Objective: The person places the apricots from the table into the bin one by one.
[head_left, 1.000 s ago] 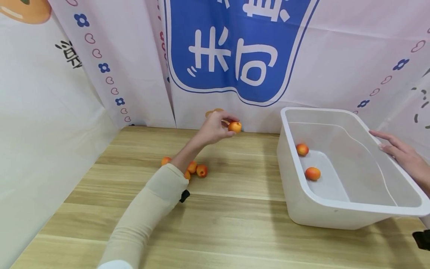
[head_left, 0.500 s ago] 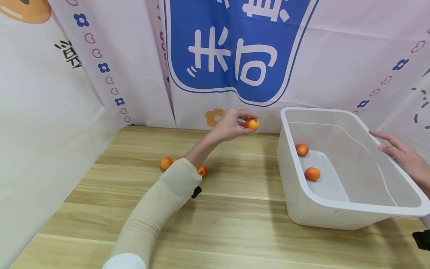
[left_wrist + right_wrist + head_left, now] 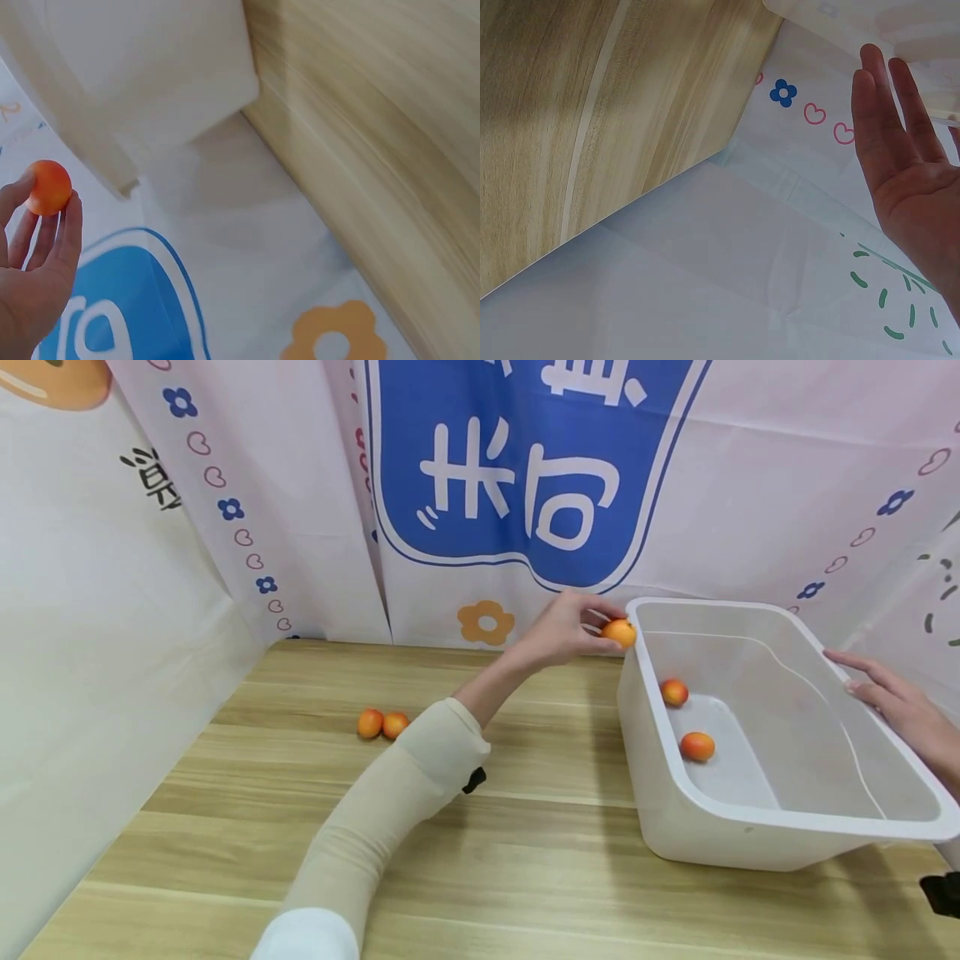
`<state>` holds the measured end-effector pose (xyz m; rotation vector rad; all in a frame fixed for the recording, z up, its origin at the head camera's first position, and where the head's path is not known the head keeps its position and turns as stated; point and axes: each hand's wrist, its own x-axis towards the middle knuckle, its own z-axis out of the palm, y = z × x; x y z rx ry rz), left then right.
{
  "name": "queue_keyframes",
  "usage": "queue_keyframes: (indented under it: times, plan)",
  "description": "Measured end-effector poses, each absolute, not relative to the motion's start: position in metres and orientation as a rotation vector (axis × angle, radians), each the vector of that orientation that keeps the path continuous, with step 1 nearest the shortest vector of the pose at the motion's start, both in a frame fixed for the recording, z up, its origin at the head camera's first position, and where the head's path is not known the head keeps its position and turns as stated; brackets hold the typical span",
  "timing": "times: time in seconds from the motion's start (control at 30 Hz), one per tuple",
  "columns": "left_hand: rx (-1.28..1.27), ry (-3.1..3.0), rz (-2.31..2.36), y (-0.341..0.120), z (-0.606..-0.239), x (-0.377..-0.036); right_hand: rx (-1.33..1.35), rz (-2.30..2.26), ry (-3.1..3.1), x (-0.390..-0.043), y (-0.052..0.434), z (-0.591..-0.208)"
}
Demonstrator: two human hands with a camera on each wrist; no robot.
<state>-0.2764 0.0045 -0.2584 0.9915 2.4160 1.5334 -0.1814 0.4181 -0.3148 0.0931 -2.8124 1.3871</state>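
My left hand (image 3: 570, 631) pinches a small orange fruit (image 3: 619, 632) at the far left corner of the white plastic tub (image 3: 750, 843), just above its rim. The left wrist view shows the same fruit (image 3: 49, 187) held at my fingertips (image 3: 66, 225) beside the tub's corner (image 3: 120, 176). Two more orange fruits (image 3: 674, 692) (image 3: 697, 747) lie on the tub's floor. My right hand (image 3: 892, 697) rests with straight fingers on the tub's right rim; its flat palm (image 3: 907, 172) shows in the right wrist view.
Two loose orange fruits (image 3: 370, 723) (image 3: 394, 724) sit on the wooden table (image 3: 525, 860) left of my forearm. A printed cloth backdrop (image 3: 525, 485) walls in the back and both sides of the table.
My left hand has carried the fruit rightward from mid-table to the tub's near-left corner. The right hand and the tub have stayed put.
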Motion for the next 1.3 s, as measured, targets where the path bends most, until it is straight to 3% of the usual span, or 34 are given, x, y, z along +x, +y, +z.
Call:
queue_keyframes:
  times: [0.67,1.3]
  plan:
    - [1.093,2.324,1.448,0.088,-0.253,-0.265,0.151,1.411,-2.783,-0.185,0.430,-0.319]
    - [1.015,2.468,1.116,0.148,-0.260,-0.262,0.125,1.380,-2.809,-0.188,0.426,-0.316]
